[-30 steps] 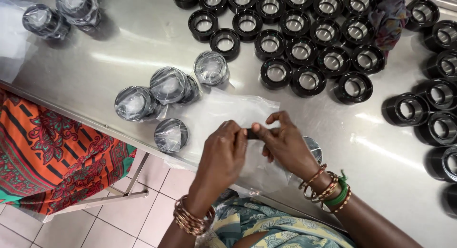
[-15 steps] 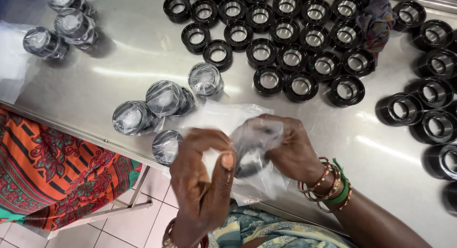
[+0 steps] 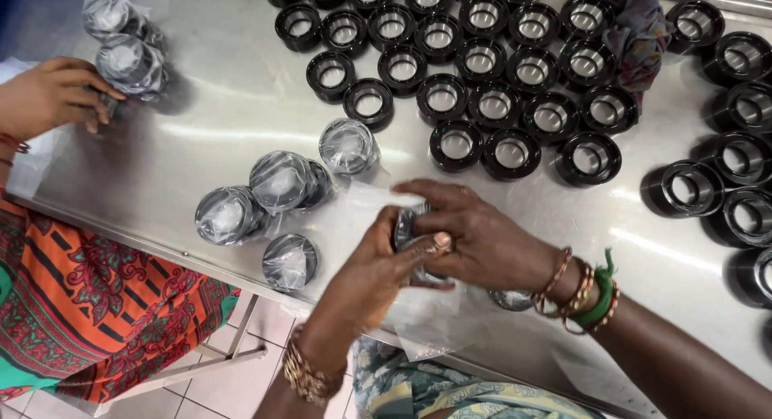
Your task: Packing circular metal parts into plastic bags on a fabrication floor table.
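Both my hands close around one black ring-shaped part (image 3: 407,226) wrapped in a clear plastic bag (image 3: 434,318) at the near edge of a steel table (image 3: 225,121). My left hand (image 3: 378,266) presses it from below and the left. My right hand (image 3: 474,238), with bangles at the wrist, covers it from the right. Most of the part is hidden by my fingers. Several bagged parts (image 3: 277,182) lie just left of my hands, one (image 3: 289,262) at the table's edge.
Several unwrapped black ring parts (image 3: 482,105) stand in rows across the far table and along the right side (image 3: 691,186). Another person's hand (image 3: 48,93) at far left touches bagged parts (image 3: 129,61). A folded cloth (image 3: 635,33) lies among the rings. Patterned orange fabric (image 3: 88,306) is below the edge.
My hands came down from a raised position back to the table's edge and closed tighter on the bagged part. Another person's hand appeared at far left.
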